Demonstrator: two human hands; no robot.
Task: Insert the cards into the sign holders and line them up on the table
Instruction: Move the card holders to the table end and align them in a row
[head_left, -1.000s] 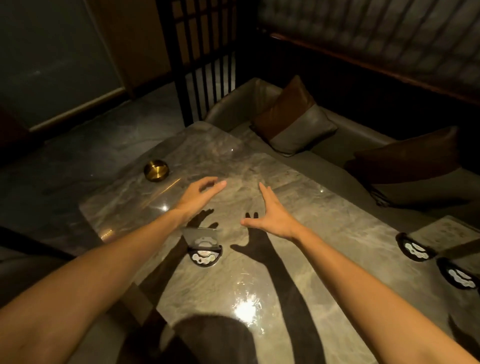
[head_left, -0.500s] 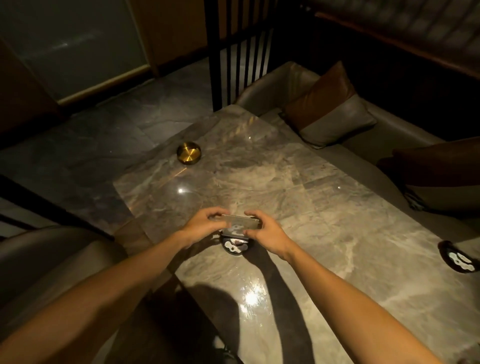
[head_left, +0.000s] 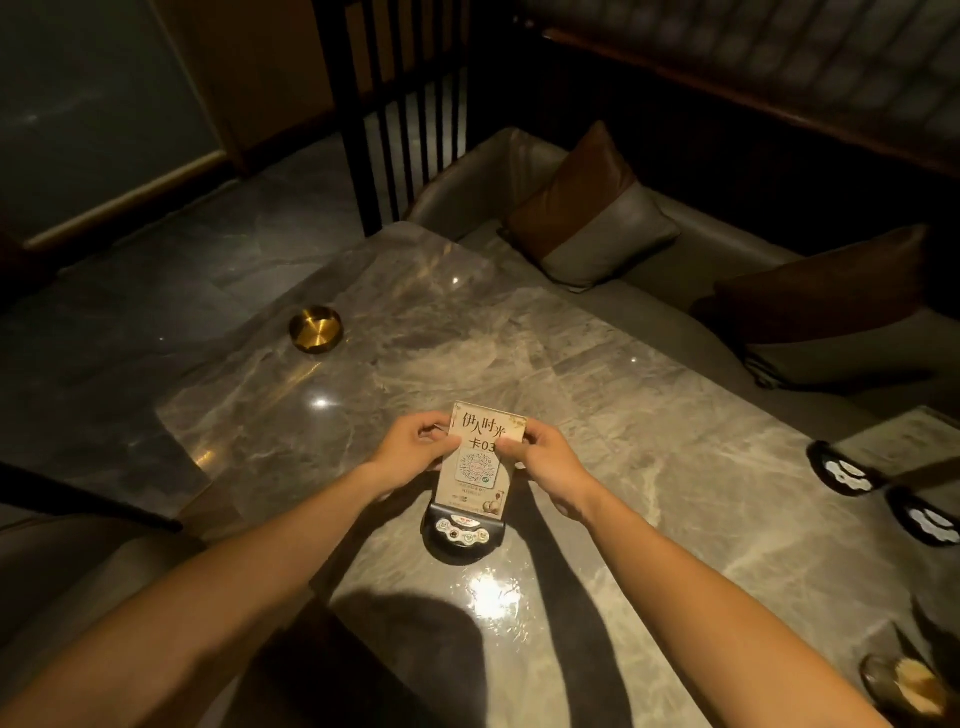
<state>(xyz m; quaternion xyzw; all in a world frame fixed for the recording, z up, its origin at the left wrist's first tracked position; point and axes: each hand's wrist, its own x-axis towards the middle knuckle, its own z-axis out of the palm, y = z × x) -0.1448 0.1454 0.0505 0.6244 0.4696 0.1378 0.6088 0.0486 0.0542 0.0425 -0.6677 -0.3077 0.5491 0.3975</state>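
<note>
A beige card (head_left: 475, 460) with dark characters and a QR code stands upright in a black sign holder base (head_left: 464, 535) near the table's front left. My left hand (head_left: 415, 449) pinches the card's upper left edge and my right hand (head_left: 540, 460) pinches its upper right edge. The card's lower edge meets the base slot. Two more black holder bases (head_left: 841, 475) (head_left: 927, 519) lie at the right edge of the marble table (head_left: 649, 415), each with a clear panel that is hard to make out.
A brass ashtray (head_left: 316, 330) sits at the table's far left corner. A sofa with brown-and-grey cushions (head_left: 592, 218) runs along the far side. A dark slatted screen (head_left: 400, 104) stands behind the table. A dark object (head_left: 904, 686) lies at the bottom right.
Both hands came down from open above the table onto the holder, gripped the card's top edges, and the card now faces me upright.
</note>
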